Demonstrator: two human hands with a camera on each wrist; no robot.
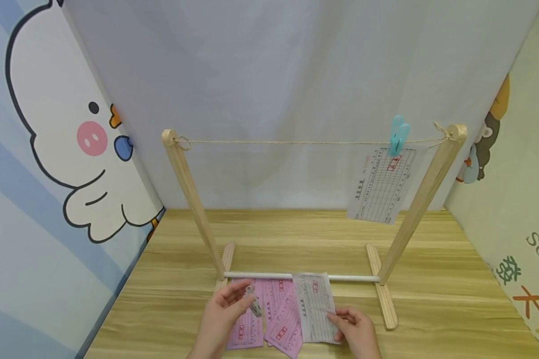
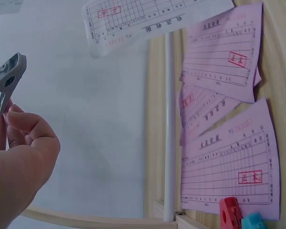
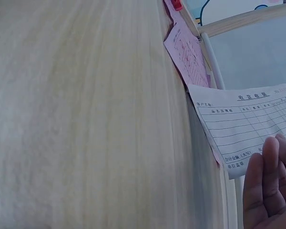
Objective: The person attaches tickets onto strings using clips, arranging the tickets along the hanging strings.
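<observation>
My left hand (image 1: 224,314) pinches a grey clothespin (image 1: 255,305) between thumb and fingers; the left wrist view shows the clothespin (image 2: 8,74) above the fingertips of that hand (image 2: 26,148). My right hand (image 1: 357,330) holds a white printed slip (image 1: 315,309) by its lower right edge, and the right wrist view shows the slip (image 3: 248,124) at the fingers of the hand (image 3: 271,183). Several pink slips (image 1: 247,324) lie on the table left of the white one. Another white slip (image 1: 382,187) hangs from the string (image 1: 287,143) under a blue clothespin (image 1: 399,137).
A wooden stand has a left post (image 1: 190,199), a right post (image 1: 424,204) and a white bottom rod (image 1: 352,278), on a wood-grain table (image 1: 431,259). Red (image 2: 229,212) and blue (image 2: 253,221) clips are by the pink slips in the left wrist view. A pale curtain (image 1: 269,75) hangs behind.
</observation>
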